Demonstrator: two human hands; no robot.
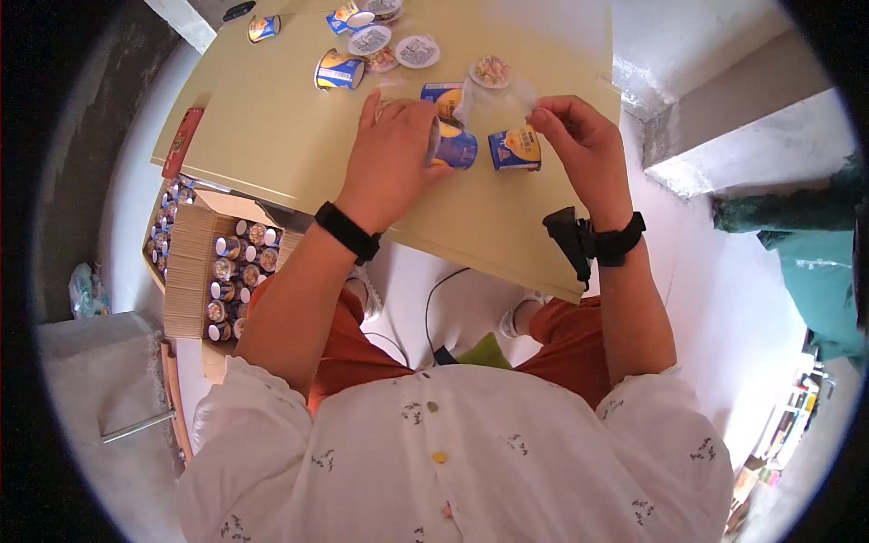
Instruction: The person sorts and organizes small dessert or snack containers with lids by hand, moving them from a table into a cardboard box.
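Note:
My left hand (391, 161) is wrapped round a blue and yellow paper cup (458, 147), which lies tilted on its side above the table. My right hand (584, 140) pinches the edge of a thin clear plastic film (507, 101), which spreads out toward the cups. Just below those fingertips stands another blue and yellow cup (515, 150), apart from the hand. Behind the held cup is a further printed cup (441, 96), partly hidden. A round clear tub of mixed pieces (490, 71) sits beyond the film.
On the yellowish table (281, 136), white-lidded tubs (417, 52) and more cups (339, 71) gather at the back. A red strip-shaped object (183, 142) lies at the left edge. Below it, an open cardboard box (192, 271) holds several cups and tubs.

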